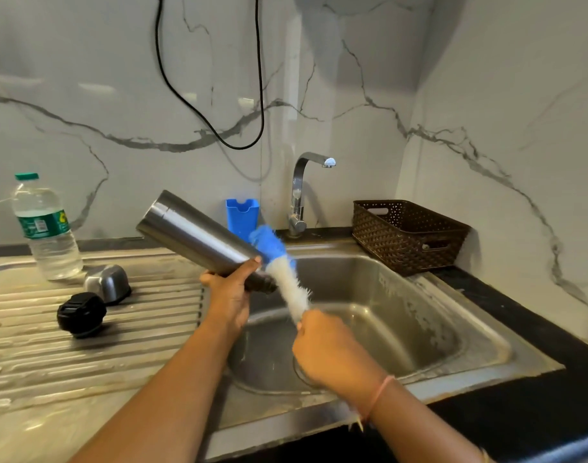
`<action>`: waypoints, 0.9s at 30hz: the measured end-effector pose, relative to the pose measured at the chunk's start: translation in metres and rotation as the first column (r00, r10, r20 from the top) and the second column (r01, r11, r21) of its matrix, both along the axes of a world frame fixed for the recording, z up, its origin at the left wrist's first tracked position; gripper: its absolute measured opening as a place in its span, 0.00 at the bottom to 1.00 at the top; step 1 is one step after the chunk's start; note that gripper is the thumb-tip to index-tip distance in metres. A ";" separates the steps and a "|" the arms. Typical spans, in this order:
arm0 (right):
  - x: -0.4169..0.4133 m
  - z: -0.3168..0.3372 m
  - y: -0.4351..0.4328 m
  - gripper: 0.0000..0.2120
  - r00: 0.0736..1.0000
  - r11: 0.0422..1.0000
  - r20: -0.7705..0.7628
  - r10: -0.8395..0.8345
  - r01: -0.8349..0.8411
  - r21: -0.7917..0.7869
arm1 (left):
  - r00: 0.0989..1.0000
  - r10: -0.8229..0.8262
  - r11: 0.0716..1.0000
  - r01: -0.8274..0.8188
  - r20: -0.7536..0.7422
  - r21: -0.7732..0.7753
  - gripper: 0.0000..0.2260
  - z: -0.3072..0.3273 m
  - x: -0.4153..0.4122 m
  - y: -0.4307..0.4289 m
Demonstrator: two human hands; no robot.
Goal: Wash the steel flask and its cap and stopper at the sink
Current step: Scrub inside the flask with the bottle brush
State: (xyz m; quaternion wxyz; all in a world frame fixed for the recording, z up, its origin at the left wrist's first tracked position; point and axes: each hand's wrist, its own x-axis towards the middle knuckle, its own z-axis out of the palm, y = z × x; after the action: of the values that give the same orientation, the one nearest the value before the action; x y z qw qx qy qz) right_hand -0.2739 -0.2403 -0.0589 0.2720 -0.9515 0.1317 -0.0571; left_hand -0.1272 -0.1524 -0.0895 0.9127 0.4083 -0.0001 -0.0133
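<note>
Left hand [229, 295] clamps the cylindrical steel flask [199, 237] tilted mouth-down over the steel sink [419, 315] for draining; right hand [326, 349] grips the blue-and-white bristle bottle brush [279, 269] at its mouth

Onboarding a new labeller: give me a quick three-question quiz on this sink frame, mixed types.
1. True or false: water runs from the tap.
2. Which hand holds the steel flask? A) left B) right C) neither
3. Fill in: the black stopper and steel cap lie on the ____.

Key: 1. false. 2. A, the left hand; the right hand holds the bottle brush outside the flask's mouth. 3. drainboard.
</note>
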 end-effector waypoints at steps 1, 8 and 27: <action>-0.007 -0.004 0.006 0.15 1.000 1.000 -0.011 0.024 -0.024 -0.019 | 0.999 0.033 0.999 -0.033 -0.028 -0.007 0.30 -0.001 0.002 0.003; 0.018 0.016 -0.003 0.16 0.997 0.994 0.022 -0.068 0.066 0.087 | 0.999 -0.044 0.997 0.045 0.020 -0.060 0.31 0.005 -0.008 -0.005; -0.004 -0.002 0.022 0.16 1.000 0.995 -0.022 0.017 -0.015 0.101 | 0.996 0.074 0.996 -0.072 -0.039 0.058 0.31 0.002 0.001 0.004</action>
State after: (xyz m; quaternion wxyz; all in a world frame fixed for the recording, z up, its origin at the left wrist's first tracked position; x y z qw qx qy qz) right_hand -0.2782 -0.2181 -0.0605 0.3184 -0.9383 0.1297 -0.0374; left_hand -0.1264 -0.1487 -0.0875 0.9006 0.4332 0.0340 0.0119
